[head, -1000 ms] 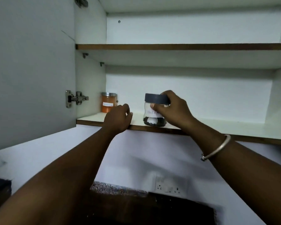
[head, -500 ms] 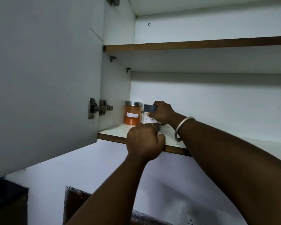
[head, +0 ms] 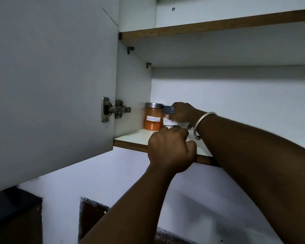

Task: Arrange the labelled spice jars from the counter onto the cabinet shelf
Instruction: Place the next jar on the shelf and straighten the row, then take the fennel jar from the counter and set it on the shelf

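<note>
- The open door [head: 51, 81] fills the left of the view, with its hinge [head: 115, 109] fixed to the cabinet's side wall.
- An orange jar [head: 153, 117] with a metal lid and a white label stands upright at the back left of the lower shelf [head: 136, 138], close to that wall.
- Just beside it on the right, touching or nearly so, stands the pepper jar [head: 169, 118], with a grey lid and a white handwritten label; its base is hidden.
- The left hand [head: 171, 148] is curled into a loose fist at the shelf's front edge, right in front of the pepper jar and blocking its lower part. Whether it grips the edge or only rests there, I cannot tell.
- The right hand [head: 183, 114], with a bangle [head: 202, 125] at the wrist, is wrapped around the pepper jar from the right, fingers closed over lid and body.
- The upper shelf [head: 218, 25] runs overhead.
</note>
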The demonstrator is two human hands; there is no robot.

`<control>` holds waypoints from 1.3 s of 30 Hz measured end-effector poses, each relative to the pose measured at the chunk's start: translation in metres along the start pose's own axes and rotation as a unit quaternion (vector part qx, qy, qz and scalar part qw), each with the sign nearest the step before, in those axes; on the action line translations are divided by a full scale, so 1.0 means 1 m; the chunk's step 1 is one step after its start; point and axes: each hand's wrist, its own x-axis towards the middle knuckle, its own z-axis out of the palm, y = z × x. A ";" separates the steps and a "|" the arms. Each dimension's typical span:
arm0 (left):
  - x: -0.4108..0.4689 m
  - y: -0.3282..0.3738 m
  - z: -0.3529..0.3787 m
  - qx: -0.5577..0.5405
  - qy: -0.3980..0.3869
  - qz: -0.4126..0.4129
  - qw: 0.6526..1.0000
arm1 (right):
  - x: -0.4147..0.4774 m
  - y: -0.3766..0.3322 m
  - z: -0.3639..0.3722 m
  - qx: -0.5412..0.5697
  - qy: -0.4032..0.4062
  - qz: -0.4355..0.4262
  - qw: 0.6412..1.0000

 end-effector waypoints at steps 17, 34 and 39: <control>-0.005 0.037 -0.042 -0.044 -0.209 -0.011 0.977 | -0.264 0.014 -0.055 -0.006 -0.162 -0.092 0.983; -0.464 0.153 -0.101 -0.301 -0.655 -0.062 0.690 | -0.655 0.080 0.210 0.086 -0.416 -0.043 0.905; -0.519 0.163 -0.114 -0.239 -0.714 -0.031 0.658 | -0.726 0.060 0.284 -0.058 -0.434 -0.062 0.897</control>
